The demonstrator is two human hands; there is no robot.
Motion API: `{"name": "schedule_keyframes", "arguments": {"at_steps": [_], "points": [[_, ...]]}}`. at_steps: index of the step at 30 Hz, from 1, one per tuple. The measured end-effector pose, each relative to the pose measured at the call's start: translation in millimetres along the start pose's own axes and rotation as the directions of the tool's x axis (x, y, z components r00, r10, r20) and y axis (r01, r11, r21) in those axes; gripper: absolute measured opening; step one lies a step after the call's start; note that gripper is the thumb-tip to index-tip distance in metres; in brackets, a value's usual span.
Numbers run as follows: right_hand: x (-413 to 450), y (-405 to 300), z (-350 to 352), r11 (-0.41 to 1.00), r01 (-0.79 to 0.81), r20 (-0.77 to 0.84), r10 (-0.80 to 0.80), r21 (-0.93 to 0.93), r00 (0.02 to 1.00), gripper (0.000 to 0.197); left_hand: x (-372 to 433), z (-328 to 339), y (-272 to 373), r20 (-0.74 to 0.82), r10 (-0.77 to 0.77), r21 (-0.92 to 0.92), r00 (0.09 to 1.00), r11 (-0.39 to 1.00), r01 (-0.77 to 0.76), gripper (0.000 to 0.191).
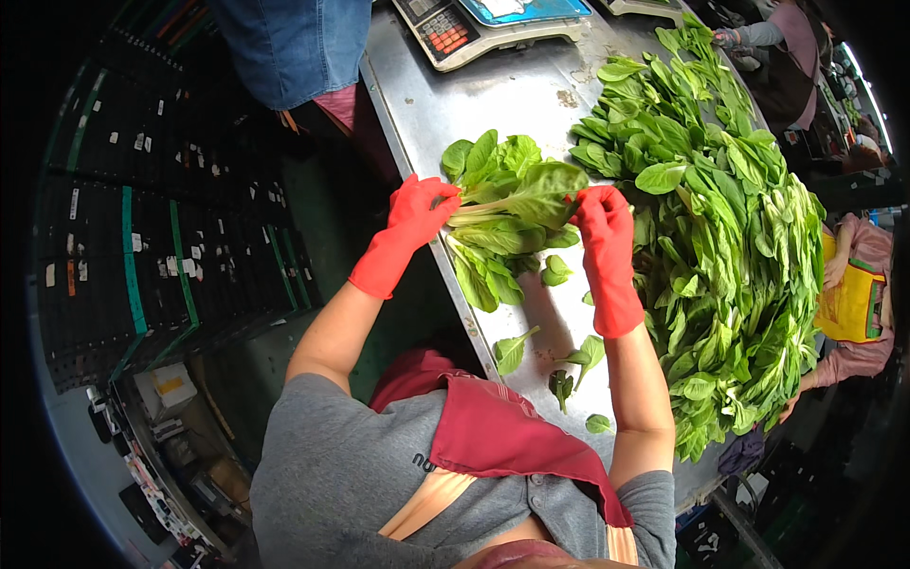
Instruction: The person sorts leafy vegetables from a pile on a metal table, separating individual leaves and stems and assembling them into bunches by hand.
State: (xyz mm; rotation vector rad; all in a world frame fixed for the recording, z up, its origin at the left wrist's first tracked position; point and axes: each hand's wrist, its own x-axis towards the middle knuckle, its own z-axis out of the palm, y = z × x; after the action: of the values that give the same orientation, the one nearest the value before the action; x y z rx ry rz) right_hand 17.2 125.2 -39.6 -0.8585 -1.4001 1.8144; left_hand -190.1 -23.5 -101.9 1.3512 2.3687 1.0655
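My left hand, in a red rubber glove, grips the pale stem end of a leafy green vegetable above the near edge of the metal table. At the leaf tips, my right hand, gloved the same way, has its fingers bent together against a leaf's edge; whether it pinches the leaf cannot be told. Under and beside the held plant lie more leafy greens. Loose leaves are scattered on the steel tabletop below my hands. A large heap of the same greens covers the table's right side.
A digital scale with a blue tray stands at the table's top. A person in blue denim is beside it. Across the heap, a person in a yellow apron reaches in; another works at upper right. Stacked black crates stand left.
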Motion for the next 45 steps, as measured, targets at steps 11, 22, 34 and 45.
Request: {"name": "schedule_keyframes", "arguments": {"at_steps": [11, 22, 34, 45], "points": [[-105, 41, 83, 0.946, -0.273, 0.330, 0.205, 0.174, 0.921, 0.007, 23, -16, 7, 0.386, 0.001, 0.225, 0.922, 0.970, -0.095, 0.030], [-135, 61, 115, 0.428, -0.858, 0.748, 0.461, 0.284, 0.477, 0.009, 23, -5, 4, 0.391, 0.095, 0.244, 0.915, 0.948, -0.202, 0.032], [-126, 25, 44, 0.480, -0.800, 0.552, 0.582, 0.360, 0.597, 0.013, 16, -17, 7, 0.440, 0.001, 0.236, 0.898, 0.965, -0.117, 0.043], [-227, 50, -132, 0.811, -0.340, -0.317, 0.519, 0.477, 0.794, 0.010, -46, -46, 77, 0.358, 0.261, -0.074, 0.896, 0.965, -0.251, 0.025]]}}
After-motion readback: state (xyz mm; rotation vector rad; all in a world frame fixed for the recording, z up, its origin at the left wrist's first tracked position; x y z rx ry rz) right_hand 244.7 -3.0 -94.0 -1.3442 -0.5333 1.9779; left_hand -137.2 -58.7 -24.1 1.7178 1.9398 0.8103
